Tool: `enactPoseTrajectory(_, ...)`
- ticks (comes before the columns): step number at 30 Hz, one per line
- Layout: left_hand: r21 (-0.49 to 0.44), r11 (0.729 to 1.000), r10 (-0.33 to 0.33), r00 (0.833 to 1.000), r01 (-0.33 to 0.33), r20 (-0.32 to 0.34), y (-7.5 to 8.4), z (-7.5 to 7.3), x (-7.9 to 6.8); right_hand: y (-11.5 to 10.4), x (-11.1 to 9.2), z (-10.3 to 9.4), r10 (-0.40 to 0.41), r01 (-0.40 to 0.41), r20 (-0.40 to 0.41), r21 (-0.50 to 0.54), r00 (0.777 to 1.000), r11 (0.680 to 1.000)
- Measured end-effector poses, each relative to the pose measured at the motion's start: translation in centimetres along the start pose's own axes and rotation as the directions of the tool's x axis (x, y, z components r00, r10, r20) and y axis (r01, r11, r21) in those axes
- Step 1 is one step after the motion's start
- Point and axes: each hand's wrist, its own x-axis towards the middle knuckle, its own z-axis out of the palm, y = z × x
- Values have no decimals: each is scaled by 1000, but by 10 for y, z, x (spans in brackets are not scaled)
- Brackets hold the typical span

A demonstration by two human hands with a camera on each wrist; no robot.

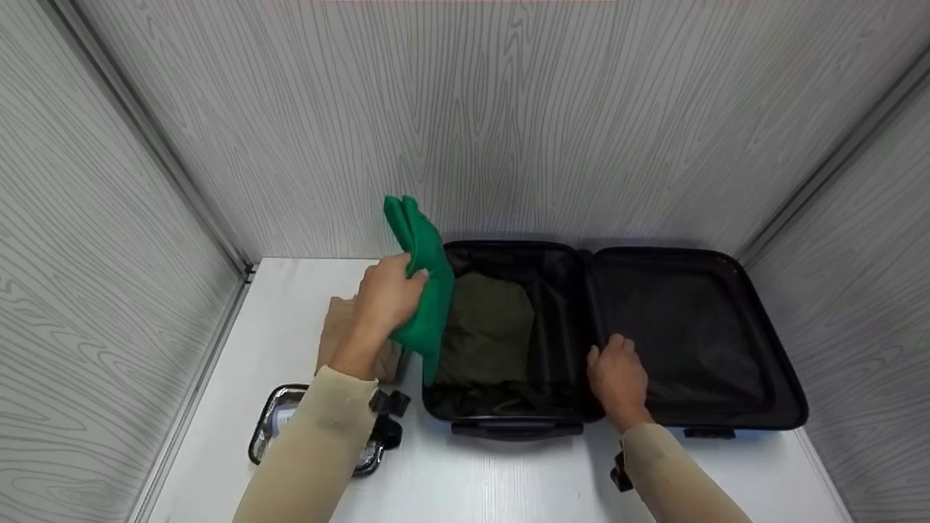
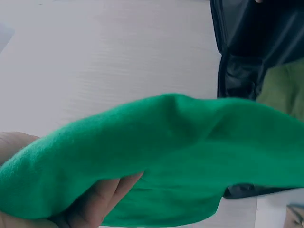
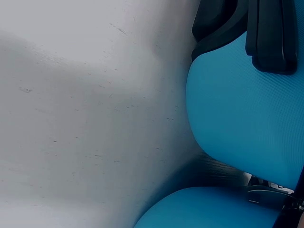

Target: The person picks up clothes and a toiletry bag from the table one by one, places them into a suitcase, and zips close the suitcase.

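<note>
My left hand (image 1: 389, 294) grips a folded green cloth (image 1: 434, 290) and holds it up at the left rim of an open suitcase (image 1: 563, 327). In the left wrist view the green cloth (image 2: 156, 142) drapes across the picture, fingers and thumb curled round its near end. A folded olive-green cloth (image 1: 487, 327) lies in the suitcase's left half. My right hand (image 1: 619, 378) rests at the middle edge between the two halves, fingers loosely bent. The right wrist view shows the suitcase's blue outer shell (image 3: 242, 109) and hardly any of the hand.
Left of the suitcase lies a brown folded item (image 1: 336, 330), partly behind my left hand. Nearer me is a black-edged, shiny case (image 1: 280, 399) with things inside, largely covered by my left sleeve. Pale wood-grain walls (image 1: 465, 123) stand behind and on both sides of the white table (image 1: 290, 290).
</note>
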Motion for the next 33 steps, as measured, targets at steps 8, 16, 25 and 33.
enactPoseTrajectory(8,-65,996,68,998,-68,-16,14,32,5,0,0,1,-62,62,-93,-1,994,998)
enactPoseTrajectory(16,-120,986,119,992,-115,31,23,73,16,-1,-1,1,-49,49,-57,1,997,999)
enactPoseTrajectory(25,-334,937,154,980,-104,126,27,114,26,0,0,-4,-13,13,-20,15,1000,1000)
enactPoseTrajectory(33,-480,874,28,978,78,208,-16,145,27,-3,-1,0,-13,13,-26,7,1000,1000)
